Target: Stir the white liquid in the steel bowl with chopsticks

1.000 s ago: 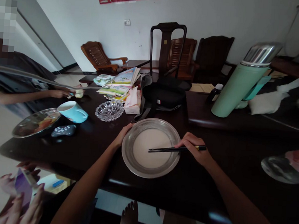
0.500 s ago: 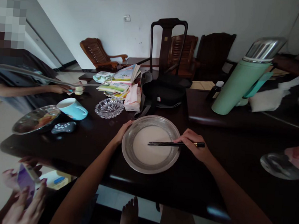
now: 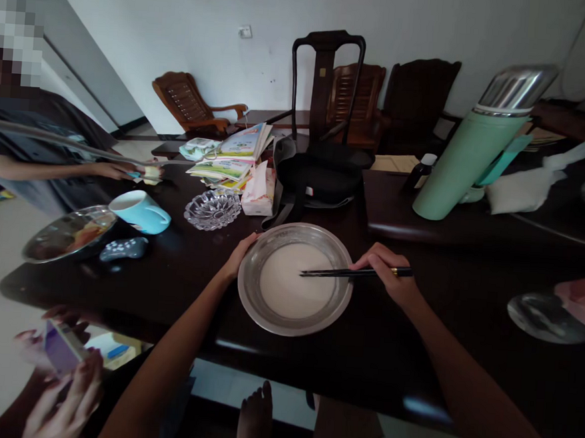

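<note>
A wide metal bowl (image 3: 292, 327) stands on the dark table in front of me, with a milky white liquid (image 3: 292, 292) inside. My left hand (image 3: 241, 255) grips the bowl's left rim; some of its fingers are hidden behind the metal. In my right hand (image 3: 389, 272) is a pair of black chopsticks (image 3: 336, 273), held close together and nearly level over the bowl's right rim. Their tips point left, at or just above the liquid's surface; I cannot tell whether they dip in.
Left of the bowl are a glass dish (image 3: 213, 210), a blue mug (image 3: 140, 212), a game controller (image 3: 123, 250) and another metal bowl (image 3: 64, 256). A green thermos (image 3: 451, 163) stands at the right. One person stands far left; another's hands hold a phone (image 3: 64, 350) at lower left.
My right hand has shifted slightly right and up with the chopsticks, so their tips sit further right over the liquid. My left hand stays on the rim.
</note>
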A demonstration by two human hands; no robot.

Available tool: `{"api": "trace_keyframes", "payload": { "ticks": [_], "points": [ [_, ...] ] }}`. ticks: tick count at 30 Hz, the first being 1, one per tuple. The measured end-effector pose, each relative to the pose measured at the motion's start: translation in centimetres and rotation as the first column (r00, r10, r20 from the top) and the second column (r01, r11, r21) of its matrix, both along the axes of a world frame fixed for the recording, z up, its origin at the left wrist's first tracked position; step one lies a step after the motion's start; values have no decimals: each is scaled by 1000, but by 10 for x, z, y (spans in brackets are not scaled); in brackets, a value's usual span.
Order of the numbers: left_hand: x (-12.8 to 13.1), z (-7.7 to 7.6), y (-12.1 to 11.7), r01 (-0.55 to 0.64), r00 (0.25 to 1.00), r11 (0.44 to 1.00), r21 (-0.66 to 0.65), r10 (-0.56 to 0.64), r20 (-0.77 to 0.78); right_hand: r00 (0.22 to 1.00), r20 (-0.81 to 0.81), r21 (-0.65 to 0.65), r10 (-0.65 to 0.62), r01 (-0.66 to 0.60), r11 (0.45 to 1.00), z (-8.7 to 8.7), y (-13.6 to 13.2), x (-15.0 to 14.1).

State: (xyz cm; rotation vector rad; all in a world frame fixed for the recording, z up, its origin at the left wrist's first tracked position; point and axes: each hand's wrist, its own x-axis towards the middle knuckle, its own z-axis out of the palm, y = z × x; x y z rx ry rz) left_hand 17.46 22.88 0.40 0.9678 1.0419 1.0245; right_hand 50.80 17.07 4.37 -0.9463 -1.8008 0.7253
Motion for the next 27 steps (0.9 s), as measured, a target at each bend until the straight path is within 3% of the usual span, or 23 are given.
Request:
{"api": "trace_keyframes", "payload": {
  "ticks": [5, 10, 16, 21, 23, 27],
  "points": [
    [1, 1, 1, -28, 998, 1000, 0, 28, -49, 993, 55, -21, 107, -106, 994, -2, 1, -1],
    [1, 0, 1, -14, 999, 1000, 5, 14, -42, 1000, 10, -14, -11, 11, 1000, -2, 3, 3],
    [1, 0, 1, 5, 999, 1000, 26, -4, -39, 991, 54, -11, 124, -123, 992, -3, 0, -1],
    [0, 0, 1, -13, 998, 999, 39, 16, -62, 999, -27, -56, 25, -27, 998, -3, 1, 1],
    [0, 0, 2, -7, 998, 999, 37, 9, -57, 998, -49, -68, 48, -52, 996, -2, 1, 1],
    [0, 0, 1, -4, 999, 1000, 21, 5, -46, 993, 63, -20, 99, -98, 995, -1, 0, -1]
  ]
}}
